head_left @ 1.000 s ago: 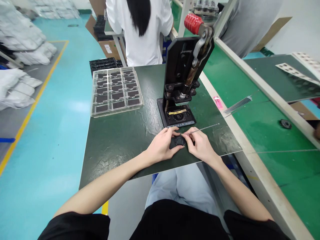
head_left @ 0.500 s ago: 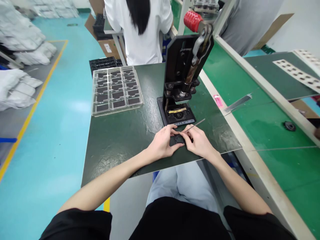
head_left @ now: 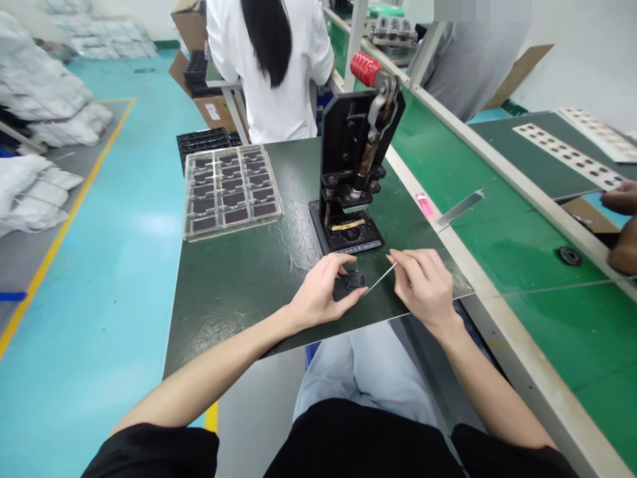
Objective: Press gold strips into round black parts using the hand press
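Observation:
My left hand [head_left: 321, 292] curves around a small round black part [head_left: 354, 280] lying on the dark green mat [head_left: 233, 312], its thumb and fingers at the part's edges. My right hand [head_left: 423, 285] sits just to its right, pinching a thin metal pin [head_left: 382, 279]. The pin slants down and left, its tip close to the round part. Beyond my hands stands a black bench hand press [head_left: 348, 179] with a red handle grip [head_left: 365, 70]. A clear plastic tray [head_left: 231, 192] of dark pads lies on the mat to the left.
A green workbench [head_left: 527, 265] runs along the right, holding a bundle of metal pins [head_left: 460, 207], a pink item [head_left: 424, 204] and a black ring [head_left: 570, 255]. A co-worker's hand [head_left: 620, 197] is at far right. Another person in white [head_left: 269, 73] stands ahead. White bags [head_left: 34, 79] are piled left.
My right hand has moved right, away from the round part, and the pin now slants down-left toward it. A co-worker's hand has entered at the far right.

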A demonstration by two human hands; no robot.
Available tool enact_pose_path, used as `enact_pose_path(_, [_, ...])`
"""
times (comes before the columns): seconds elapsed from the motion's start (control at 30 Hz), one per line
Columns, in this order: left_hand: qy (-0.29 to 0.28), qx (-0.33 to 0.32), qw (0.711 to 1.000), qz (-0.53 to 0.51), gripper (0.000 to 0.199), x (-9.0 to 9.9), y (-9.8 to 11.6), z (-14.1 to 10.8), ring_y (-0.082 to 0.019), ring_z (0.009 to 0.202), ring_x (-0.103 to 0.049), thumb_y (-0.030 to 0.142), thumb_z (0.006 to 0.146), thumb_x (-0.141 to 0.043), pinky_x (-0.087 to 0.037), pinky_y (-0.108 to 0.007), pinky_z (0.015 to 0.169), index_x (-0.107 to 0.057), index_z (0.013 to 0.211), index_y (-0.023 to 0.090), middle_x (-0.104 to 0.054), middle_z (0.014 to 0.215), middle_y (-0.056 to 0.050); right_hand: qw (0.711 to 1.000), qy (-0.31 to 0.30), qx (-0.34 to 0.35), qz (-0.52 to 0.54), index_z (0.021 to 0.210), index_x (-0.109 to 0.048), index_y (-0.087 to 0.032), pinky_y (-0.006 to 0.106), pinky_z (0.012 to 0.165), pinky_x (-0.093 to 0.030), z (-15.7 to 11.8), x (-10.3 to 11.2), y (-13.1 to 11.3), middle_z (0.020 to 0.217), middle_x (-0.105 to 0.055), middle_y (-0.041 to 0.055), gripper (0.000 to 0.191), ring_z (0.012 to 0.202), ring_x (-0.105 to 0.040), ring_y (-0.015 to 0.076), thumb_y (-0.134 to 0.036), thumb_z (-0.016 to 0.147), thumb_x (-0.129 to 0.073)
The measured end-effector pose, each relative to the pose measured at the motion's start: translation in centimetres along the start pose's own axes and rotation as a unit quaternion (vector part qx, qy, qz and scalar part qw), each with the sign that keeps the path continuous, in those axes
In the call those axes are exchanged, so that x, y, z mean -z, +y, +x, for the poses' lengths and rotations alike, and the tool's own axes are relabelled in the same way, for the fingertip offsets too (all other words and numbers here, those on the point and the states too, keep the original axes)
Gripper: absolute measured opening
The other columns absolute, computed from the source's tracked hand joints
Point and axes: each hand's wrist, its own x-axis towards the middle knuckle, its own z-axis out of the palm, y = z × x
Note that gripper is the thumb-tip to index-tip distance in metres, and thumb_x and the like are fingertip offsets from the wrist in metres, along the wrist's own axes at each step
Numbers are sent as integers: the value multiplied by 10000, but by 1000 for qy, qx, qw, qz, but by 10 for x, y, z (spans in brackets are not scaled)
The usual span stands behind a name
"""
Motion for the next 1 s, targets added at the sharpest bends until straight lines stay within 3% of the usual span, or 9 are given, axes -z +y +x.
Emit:
enact_pose_path(0.1, [-30, 9, 996, -86, 301, 1, 14, -1, -164, 891, -709, 306, 1011, -609, -618, -313, 796, -561, 1284, 190, -744, 1106, -83, 998, 24, 47, -40, 1144, -696, -158, 317, 736, -550, 10, -4, -7, 873, -761, 85, 196, 785, -682, 191, -83, 971, -644])
enact_pose_path(0.23, [-49, 11, 994, -95, 343, -2, 21, -4, -175, 926, -698, 312, 1015, -611, -611, -299, 780, -569, 1329, 181, -742, 1132, -96, 997, 39, 64, -21, 1217, -694, -147, 318, 751, -555, 22, -3, -16, 905, -776, 90, 285, 816, -703, 194, -69, 944, -675])
enact_pose_path(0.43, [-96, -44, 990, -88, 185, -4, 17, -4, -158, 777, -667, 284, 1069, -527, -559, -286, 753, -673, 1030, 177, -730, 819, -35, 996, 45, 74, -11, 1265, -682, -200, 324, 761, -583, 25, 12, -18, 911, -777, 67, 373, 804, -713, 193, -63, 919, -706])
enact_pose_path(0.53, [-83, -52, 991, -88, 189, -3, 17, -4, -156, 741, -650, 287, 1063, -546, -542, -278, 724, -679, 995, 171, -716, 785, -37, 994, 83, -19, 67, 1399, -616, -235, 336, 783, -601, 19, 16, -23, 1002, -775, 77, 509, 864, -725, 198, -54, 928, -680])
enact_pose_path(0.63, [-71, -58, 992, -84, 193, -2, 17, -5, -153, 723, -644, 284, 1068, -543, -534, -272, 705, -680, 998, 167, -710, 773, -37, 949, 97, -210, 216, 1520, -505, -224, 313, 732, -599, 7, 18, -33, 994, -733, 75, 544, 836, -699, 174, -142, 994, -614])
enact_pose_path(0.7, [-73, -70, 992, -77, 204, -2, 17, -6, -156, 735, -654, 286, 1075, -528, -539, -276, 711, -681, 1014, 166, -722, 803, -48, 909, -8, -264, 321, 1422, -602, -206, 269, 634, -567, -1, 20, -39, 886, -696, 45, 403, 721, -650, 143, -231, 1020, -600])
enact_pose_path(0.8, [-91, -103, 989, -56, 218, -2, 14, -6, -166, 771, -677, 280, 1081, -508, -553, -289, 740, -688, 1047, 162, -737, 849, -67, 866, -155, -251, 403, 1062, -758, -199, 244, 547, -518, -9, 22, -44, 782, -697, 28, 147, 618, -606, 121, -283, 995, -658])
enact_pose_path(0.9, [-110, -104, 987, -47, 214, -2, 11, -5, -180, 817, -697, 295, 1072, -532, -566, -303, 779, -698, 1062, 160, -752, 890, -80, 866, -100, -271, 407, 841, -736, -199, 254, 599, -550, -10, 23, -43, 790, -747, 39, 152, 676, -678, 140, -230, 978, -676])
enact_pose_path(1.0, [-121, -91, 987, -51, 228, -2, 8, -5, -184, 852, -714, 292, 1076, -525, -577, -311, 810, -715, 1037, 172, -773, 936, -86, 877, -42, -282, 387, 806, -723, -199, 242, 623, -563, -10, 24, -44, 812, -771, 33, 163, 694, -709, 135, -170, 961, -683])
